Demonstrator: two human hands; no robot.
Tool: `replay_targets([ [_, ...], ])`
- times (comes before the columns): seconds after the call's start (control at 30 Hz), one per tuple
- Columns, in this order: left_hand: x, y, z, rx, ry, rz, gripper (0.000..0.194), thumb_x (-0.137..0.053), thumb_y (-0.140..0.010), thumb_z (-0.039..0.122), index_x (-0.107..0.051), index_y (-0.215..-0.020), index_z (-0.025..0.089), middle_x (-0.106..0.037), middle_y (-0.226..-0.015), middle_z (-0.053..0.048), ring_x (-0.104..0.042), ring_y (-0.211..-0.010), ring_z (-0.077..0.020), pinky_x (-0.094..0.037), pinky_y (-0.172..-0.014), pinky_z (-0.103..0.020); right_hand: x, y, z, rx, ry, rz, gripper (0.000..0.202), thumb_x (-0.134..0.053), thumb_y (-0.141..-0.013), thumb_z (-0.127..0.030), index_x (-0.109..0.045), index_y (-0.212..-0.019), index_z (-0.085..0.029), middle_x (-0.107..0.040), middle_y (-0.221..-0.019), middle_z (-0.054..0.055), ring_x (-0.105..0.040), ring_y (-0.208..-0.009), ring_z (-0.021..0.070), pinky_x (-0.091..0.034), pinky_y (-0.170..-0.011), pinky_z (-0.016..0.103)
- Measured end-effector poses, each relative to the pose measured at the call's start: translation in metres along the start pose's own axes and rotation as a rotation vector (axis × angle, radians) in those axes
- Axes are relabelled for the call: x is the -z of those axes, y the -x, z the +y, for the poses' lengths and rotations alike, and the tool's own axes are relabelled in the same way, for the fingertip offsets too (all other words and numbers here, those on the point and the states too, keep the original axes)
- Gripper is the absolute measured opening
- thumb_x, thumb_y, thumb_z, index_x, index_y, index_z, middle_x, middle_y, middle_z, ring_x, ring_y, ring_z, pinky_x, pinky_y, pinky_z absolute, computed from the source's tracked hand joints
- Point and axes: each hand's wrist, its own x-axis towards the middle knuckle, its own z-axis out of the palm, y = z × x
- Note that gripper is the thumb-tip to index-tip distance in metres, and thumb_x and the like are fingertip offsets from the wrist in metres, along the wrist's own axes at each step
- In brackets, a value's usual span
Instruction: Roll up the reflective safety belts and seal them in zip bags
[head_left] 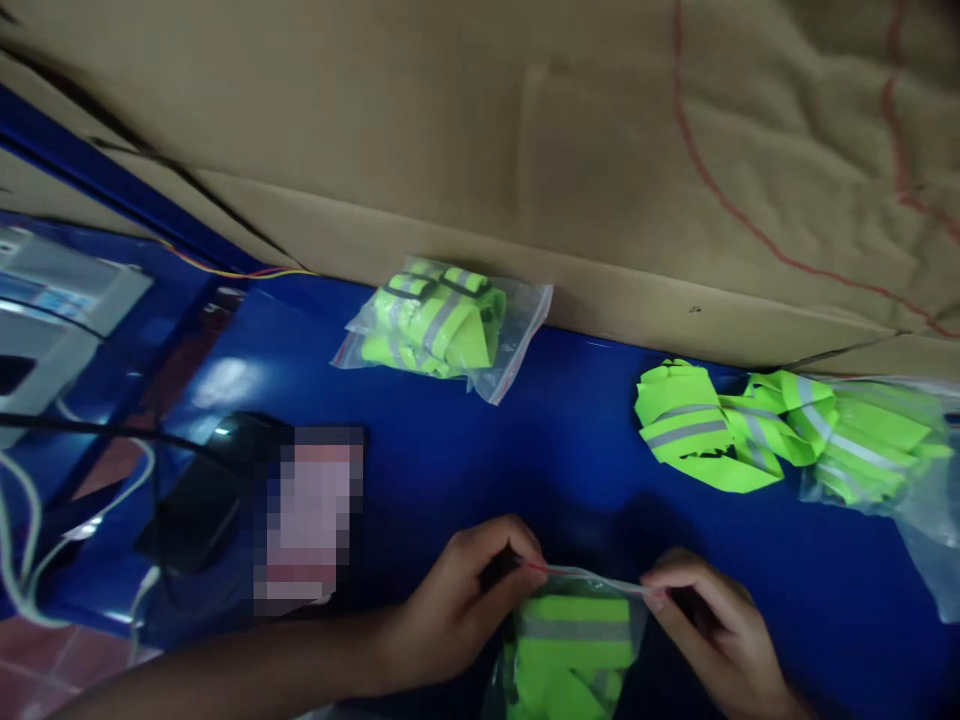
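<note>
Between my two hands hangs a clear zip bag (574,640) with folded neon-yellow reflective straps inside. My left hand (480,585) pinches one end of its red-edged zip between thumb and finger. At the opposite end of the same zip, my right hand (712,620) is closed in a pinch too. The top edge is stretched between them; whether the zip is sealed cannot be made out. The bag's lower part runs out of the bottom of the picture.
A filled bag of neon straps (442,325) lies by the cardboard wall (450,120). Loose neon straps (682,425) and another bag of straps (870,440) lie at right. At left are a black adapter (202,500), a blurred-out item (311,520), cables and a grey device (60,310), on the blue table (450,450).
</note>
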Motion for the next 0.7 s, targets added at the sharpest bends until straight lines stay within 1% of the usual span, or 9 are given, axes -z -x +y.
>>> replay_targets([
  [0.1, -0.002, 0.000, -0.001, 0.088, 0.055, 0.017, 0.024, -0.065, -0.100, 0.036, -0.068, -0.088, 0.016, -0.068, -0.085, -0.003, -0.060, -0.077, -0.0099, -0.047, -0.071, -0.021, -0.001, 0.003, 0.000, -0.025, -0.035, 0.005, 0.009, -0.066, -0.096, -0.016, -0.068, -0.096, -0.025, -0.068, -0.078, -0.002, -0.067, -0.069, 0.0084, -0.055, -0.065, 0.013],
  [0.17, -0.002, -0.001, -0.002, 0.141, 0.066, 0.027, 0.023, -0.068, -0.098, 0.038, -0.070, -0.091, 0.017, -0.068, -0.087, -0.003, -0.061, -0.079, -0.0105, -0.046, -0.072, -0.021, 0.000, 0.004, 0.000, -0.048, -0.049, 0.005, 0.008, -0.066, -0.096, -0.018, -0.068, -0.095, -0.025, -0.067, -0.077, -0.002, -0.066, -0.068, 0.0085, -0.055, -0.064, 0.013],
  [0.27, -0.002, -0.003, -0.003, 0.213, 0.166, 0.083, 0.026, -0.072, -0.095, 0.044, -0.067, -0.098, 0.018, -0.065, -0.088, -0.002, -0.059, -0.077, -0.0104, -0.046, -0.070, -0.022, 0.002, 0.005, 0.002, -0.129, -0.075, 0.033, 0.005, -0.067, -0.097, -0.022, -0.068, -0.094, -0.025, -0.066, -0.077, -0.002, -0.065, -0.064, 0.0081, -0.054, -0.060, 0.013],
  [0.33, -0.002, -0.004, -0.002, 0.232, 0.234, 0.100, 0.028, -0.072, -0.094, 0.045, -0.065, -0.095, 0.017, -0.062, -0.088, -0.001, -0.057, -0.075, -0.0099, -0.046, -0.068, -0.022, 0.004, 0.005, 0.004, -0.192, -0.105, 0.058, 0.004, -0.066, -0.098, -0.024, -0.068, -0.095, -0.025, -0.065, -0.077, -0.003, -0.062, -0.058, 0.0070, -0.052, -0.055, 0.013],
  [0.4, -0.003, -0.004, 0.001, 0.206, 0.214, 0.083, 0.027, -0.071, -0.096, 0.043, -0.066, -0.090, 0.017, -0.062, -0.089, -0.002, -0.057, -0.077, -0.0099, -0.046, -0.070, -0.023, 0.006, 0.007, 0.006, -0.218, -0.127, 0.061, 0.004, -0.065, -0.099, -0.023, -0.068, -0.097, -0.025, -0.065, -0.078, -0.003, -0.059, -0.055, 0.0061, -0.051, -0.052, 0.013],
  [0.47, -0.004, -0.004, 0.004, 0.158, 0.159, 0.073, 0.024, -0.068, -0.099, 0.039, -0.067, -0.089, 0.017, -0.062, -0.090, -0.002, -0.055, -0.079, -0.0098, -0.044, -0.072, -0.022, 0.007, 0.008, 0.009, -0.200, -0.128, 0.037, 0.005, -0.063, -0.099, -0.022, -0.067, -0.099, -0.025, -0.064, -0.079, -0.002, -0.060, -0.057, 0.0066, -0.051, -0.053, 0.013],
  [0.57, -0.005, -0.003, 0.007, 0.108, 0.120, 0.066, 0.021, -0.061, -0.103, 0.035, -0.063, -0.091, 0.018, -0.061, -0.091, -0.002, -0.053, -0.080, -0.0094, -0.043, -0.073, -0.022, 0.007, 0.006, 0.009, -0.131, -0.085, 0.003, 0.006, -0.062, -0.098, -0.020, -0.065, -0.097, -0.025, -0.063, -0.079, -0.001, -0.063, -0.064, 0.0086, -0.052, -0.057, 0.014],
  [0.7, -0.006, 0.002, 0.004, 0.053, 0.086, 0.052, 0.014, -0.053, -0.106, 0.031, -0.058, -0.098, 0.021, -0.059, -0.096, -0.002, -0.053, -0.085, -0.0103, -0.046, -0.077, -0.022, 0.003, -0.004, 0.001, -0.013, -0.049, 0.030, 0.010, -0.059, -0.096, -0.014, -0.061, -0.093, -0.024, -0.058, -0.072, -0.002, -0.059, -0.062, 0.0090, -0.050, -0.056, 0.015],
])
